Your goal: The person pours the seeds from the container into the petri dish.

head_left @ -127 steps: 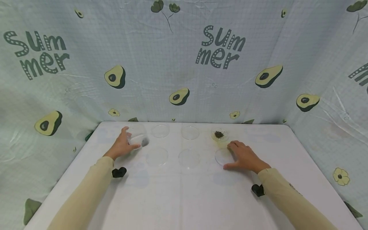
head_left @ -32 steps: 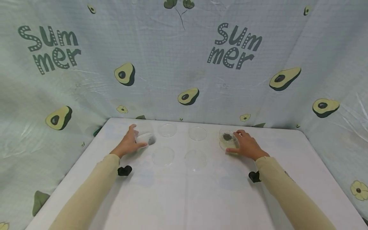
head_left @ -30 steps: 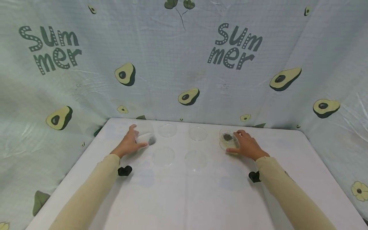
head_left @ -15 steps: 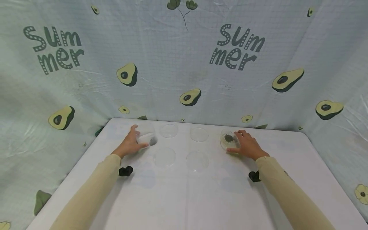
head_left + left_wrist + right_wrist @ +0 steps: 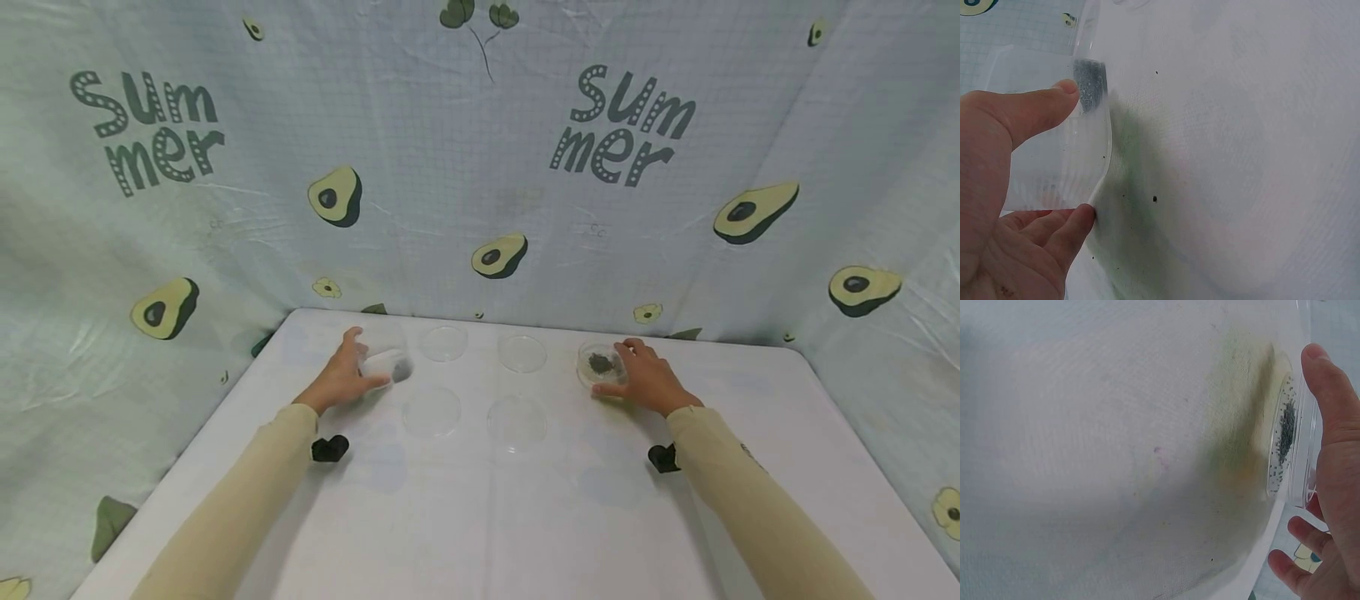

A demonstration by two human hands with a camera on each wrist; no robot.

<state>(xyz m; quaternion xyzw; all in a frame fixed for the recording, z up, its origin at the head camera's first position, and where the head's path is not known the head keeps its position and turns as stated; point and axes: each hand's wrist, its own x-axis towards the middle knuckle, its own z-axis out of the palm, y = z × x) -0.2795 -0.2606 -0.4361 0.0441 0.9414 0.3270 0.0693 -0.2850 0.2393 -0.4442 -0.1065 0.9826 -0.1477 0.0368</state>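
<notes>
Left hand (image 5: 339, 382), outstretched, grips clear cup (image 5: 1054, 162); right hand (image 5: 647, 377), outstretched too, pinches clear dish (image 5: 1299, 481).

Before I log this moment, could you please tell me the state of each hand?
Left hand: holding a clear container with dark grains inside.
Right hand: holding a clear round dish.

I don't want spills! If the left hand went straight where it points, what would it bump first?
The clear container the left hand holds. Past that, maybe the closest back-row dish or the patterned cloth; depth is unclear.
</notes>
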